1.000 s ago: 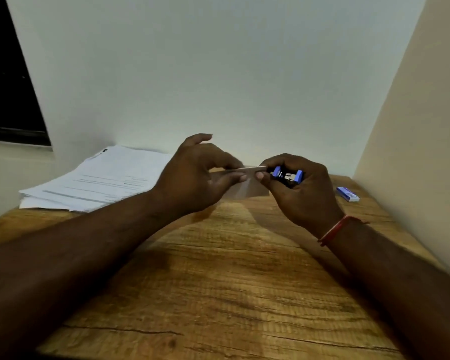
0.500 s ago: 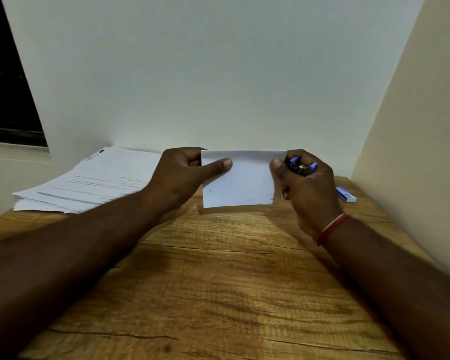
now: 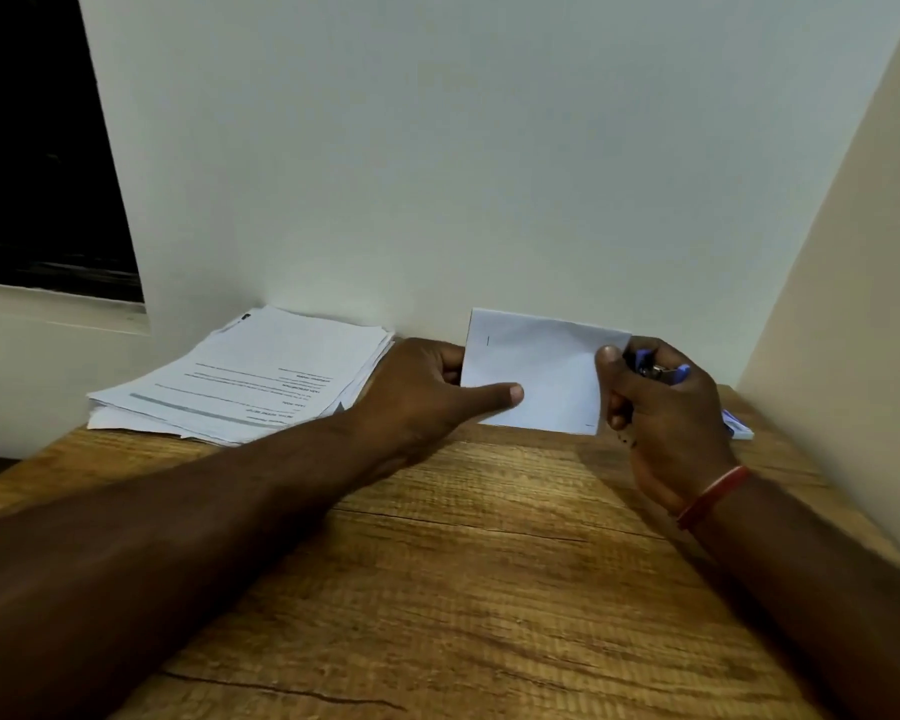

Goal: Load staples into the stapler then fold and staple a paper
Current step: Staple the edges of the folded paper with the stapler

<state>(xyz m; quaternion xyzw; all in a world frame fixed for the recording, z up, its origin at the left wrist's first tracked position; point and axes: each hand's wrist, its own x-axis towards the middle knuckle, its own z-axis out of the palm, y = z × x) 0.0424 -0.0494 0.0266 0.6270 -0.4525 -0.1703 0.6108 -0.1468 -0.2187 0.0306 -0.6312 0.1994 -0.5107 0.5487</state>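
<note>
Wooden table (image 3: 489, 589) runs to the far wall, with a stack of printed sheets (image 3: 261, 376) at its far left. Right of the stack, the folded paper (image 3: 552, 371) stands upright over the table's far middle. The left hand (image 3: 427, 392) pinches its left edge and the right hand (image 3: 666, 407) thumbs its right edge while clasping the blue stapler (image 3: 655, 368), with a small blue box (image 3: 739, 426) lying just beyond.

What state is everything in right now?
folded paper: folded, held upright between both hands.
left hand: pinches the paper's left edge.
right hand: grips stapler, thumb on paper's right edge.
stapler: mostly hidden in right hand.
paper stack: lying on table.
small blue box: lying on table.
</note>
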